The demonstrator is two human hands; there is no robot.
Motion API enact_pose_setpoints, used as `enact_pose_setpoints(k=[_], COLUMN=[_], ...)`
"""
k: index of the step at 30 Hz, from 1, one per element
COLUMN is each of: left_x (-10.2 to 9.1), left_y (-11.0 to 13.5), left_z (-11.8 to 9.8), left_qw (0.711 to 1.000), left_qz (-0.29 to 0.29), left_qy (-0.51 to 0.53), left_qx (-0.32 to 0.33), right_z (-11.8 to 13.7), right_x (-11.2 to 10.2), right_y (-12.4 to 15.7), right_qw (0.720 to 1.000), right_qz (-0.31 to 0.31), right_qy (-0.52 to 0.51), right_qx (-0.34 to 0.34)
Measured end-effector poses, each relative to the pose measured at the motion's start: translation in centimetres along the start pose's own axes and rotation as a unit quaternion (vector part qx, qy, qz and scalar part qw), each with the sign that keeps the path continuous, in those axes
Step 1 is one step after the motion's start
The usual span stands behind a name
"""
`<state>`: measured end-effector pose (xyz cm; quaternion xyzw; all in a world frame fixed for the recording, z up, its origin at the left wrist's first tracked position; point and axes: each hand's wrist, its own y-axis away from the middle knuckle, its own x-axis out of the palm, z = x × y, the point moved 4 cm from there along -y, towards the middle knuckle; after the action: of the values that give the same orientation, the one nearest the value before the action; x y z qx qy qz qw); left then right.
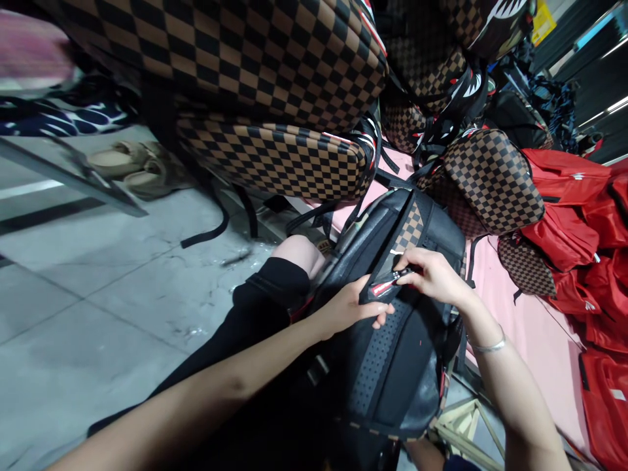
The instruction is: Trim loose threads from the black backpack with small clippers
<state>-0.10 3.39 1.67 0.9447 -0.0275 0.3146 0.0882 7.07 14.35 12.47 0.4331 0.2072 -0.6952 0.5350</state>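
Two hands work at centre frame on a black backpack (392, 366) resting on the person's lap. The left hand (346, 307) grips a black strap (380, 288) with a red tag; the right hand (434, 275) pinches the strap's end. Checkered brown backpacks (275, 65) fill the upper frame. Red bags (589, 216) lie at right on a pink bench (520, 327).

Black backpack (392, 353), brown-black checkered bags (275, 157), red bags (583, 216).
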Motion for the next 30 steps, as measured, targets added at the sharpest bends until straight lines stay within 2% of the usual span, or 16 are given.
enact_pose_setpoints(k=[4,7,11,16,30], left_x=[-0.7,-1.0,-0.9,-0.8,-0.6], left_y=[-0.1,-0.2,-0.3,-0.1,0.1], left_z=[0.0,0.1,0.1,0.0,-0.1], left_qw=[0.996,0.994,0.994,0.995,0.996], left_qz=[0.056,0.068,0.076,0.066,0.062], left_qy=[0.066,0.084,0.083,0.081,0.070], left_qx=[0.003,-0.003,-0.002,-0.007,-0.002], right_z=[-3.1,-4.7,-4.5,-3.5,-3.0], right_x=[-0.6,-0.8,-1.0,-1.2,-0.9], right_y=[1.9,3.1,3.5,2.7,1.1], right_qw=[0.987,0.981,0.984,0.985,0.982], right_qz=[-0.145,-0.188,-0.172,-0.145,-0.097], right_qy=[-0.061,-0.050,-0.026,0.027,0.046], right_qx=[0.021,0.007,-0.037,-0.085,-0.155])
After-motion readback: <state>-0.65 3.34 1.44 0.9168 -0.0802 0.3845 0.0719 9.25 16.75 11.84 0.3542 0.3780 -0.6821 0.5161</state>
